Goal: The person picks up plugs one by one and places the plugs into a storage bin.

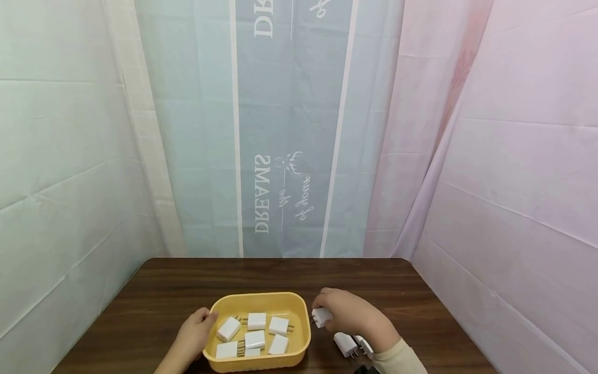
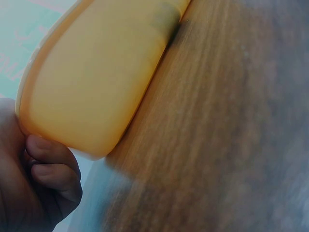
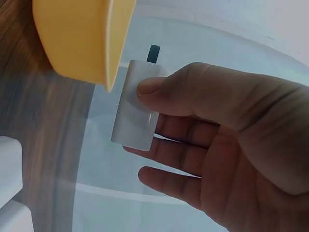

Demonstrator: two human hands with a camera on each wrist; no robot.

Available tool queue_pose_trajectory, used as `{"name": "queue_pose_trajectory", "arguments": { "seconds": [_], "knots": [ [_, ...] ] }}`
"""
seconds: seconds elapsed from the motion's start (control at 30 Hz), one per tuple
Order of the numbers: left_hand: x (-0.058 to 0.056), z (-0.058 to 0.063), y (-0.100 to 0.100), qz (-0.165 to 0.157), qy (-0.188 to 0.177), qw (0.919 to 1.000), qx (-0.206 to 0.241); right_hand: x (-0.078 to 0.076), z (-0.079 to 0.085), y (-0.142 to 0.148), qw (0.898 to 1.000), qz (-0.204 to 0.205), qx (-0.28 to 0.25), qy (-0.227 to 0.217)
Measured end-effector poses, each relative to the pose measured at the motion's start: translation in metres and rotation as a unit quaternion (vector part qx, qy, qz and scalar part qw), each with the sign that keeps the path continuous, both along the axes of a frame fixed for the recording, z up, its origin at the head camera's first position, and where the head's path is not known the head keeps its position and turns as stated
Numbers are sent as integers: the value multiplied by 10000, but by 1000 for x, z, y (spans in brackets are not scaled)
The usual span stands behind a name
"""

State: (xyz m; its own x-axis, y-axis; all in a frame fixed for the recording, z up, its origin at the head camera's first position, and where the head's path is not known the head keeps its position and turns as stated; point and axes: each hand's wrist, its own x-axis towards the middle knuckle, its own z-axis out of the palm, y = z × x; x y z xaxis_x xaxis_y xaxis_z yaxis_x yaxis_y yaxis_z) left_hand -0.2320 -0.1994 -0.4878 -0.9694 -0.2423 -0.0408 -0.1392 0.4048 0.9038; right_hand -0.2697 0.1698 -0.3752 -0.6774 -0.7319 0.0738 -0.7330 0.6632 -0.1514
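Note:
My left hand (image 1: 195,332) grips the left rim of a yellow plastic basket (image 1: 303,332); in the left wrist view its curled fingers (image 2: 55,176) meet the basket's edge. Several white charger plugs (image 1: 256,321) lie loosely inside, their prongs pointing different ways. Just right of the basket, my right hand (image 1: 350,311) pinches one white charger plug (image 3: 135,108) between thumb and fingers. That plug is above the table, apart from the basket wall, with a dark prong showing at its end.
On the dark wooden table (image 1: 280,275), two more white charger plugs (image 1: 345,345) lie below the right hand, one partly covered by the wrist. A printed curtain (image 1: 289,130) hangs behind the table, with pale cloth at both sides.

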Motion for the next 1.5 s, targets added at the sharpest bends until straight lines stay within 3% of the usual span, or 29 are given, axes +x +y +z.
{"name": "queue_pose_trajectory", "arguments": {
  "seconds": [0.33, 0.7, 1.13, 1.5],
  "knots": [
    [2, 1, -1, -7, -73, 10000, 20, -5, 3, -19, 9993, 349, 61, -84],
    [1, 2, 0, -3, -41, 10000, 5, 0, 6, -42, 9976, 641, 234, -88],
    [3, 1, 1, -34, 17, 9999, 130, -1, -8, -53, 9942, 916, 543, 134],
    [4, 1, 1, -53, -55, 9999, 129, -4, -12, -59, 9911, 1090, 761, 16]
  ]
}}
